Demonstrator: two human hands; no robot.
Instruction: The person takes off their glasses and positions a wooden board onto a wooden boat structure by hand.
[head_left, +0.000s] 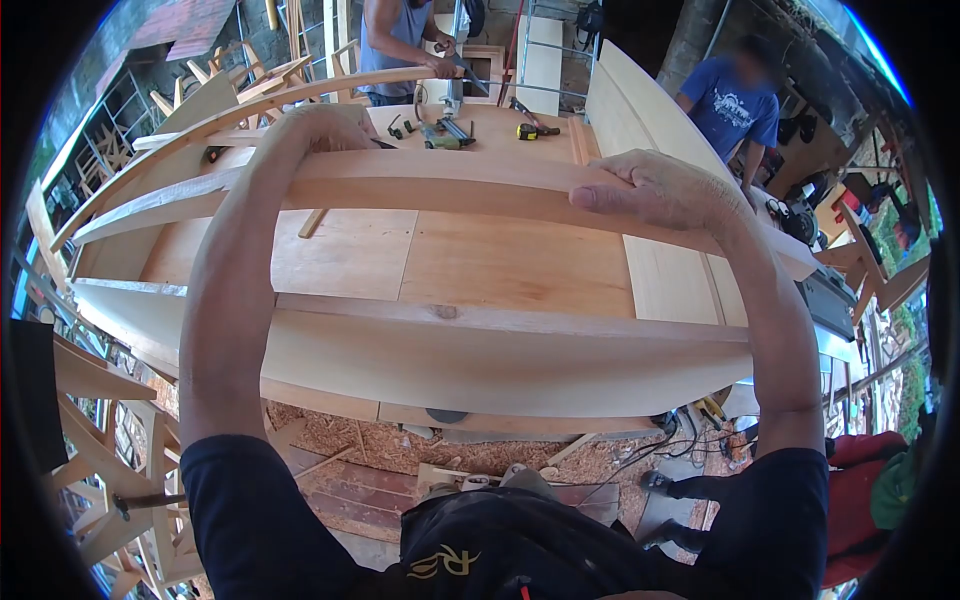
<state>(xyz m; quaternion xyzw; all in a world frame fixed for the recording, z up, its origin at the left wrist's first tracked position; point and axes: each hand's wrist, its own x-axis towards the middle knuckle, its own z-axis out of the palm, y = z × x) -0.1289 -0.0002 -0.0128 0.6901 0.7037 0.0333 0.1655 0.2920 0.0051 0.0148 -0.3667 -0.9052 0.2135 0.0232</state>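
A long wooden board [440,182] stretches across in front of me, raised over the worktable. My right hand [665,192] grips it near its right end, the thumb lying along the near side and the fingers over the top. My left hand [330,128] reaches past the board's far edge toward its left part. Its fingers are curled and mostly hidden; a small dark tip shows beside them, too little to name. Nearer to me, a second wooden board [510,320] stands on edge, its pale side facing me.
On the worktable [520,260] lie a green power tool [445,137] and a yellow-and-black tape measure [527,131]. A curved wooden strip [270,100] arches at left. One person [395,40] handles a tool at the back; another [735,105] stands at right. Wood shavings [400,450] cover the floor.
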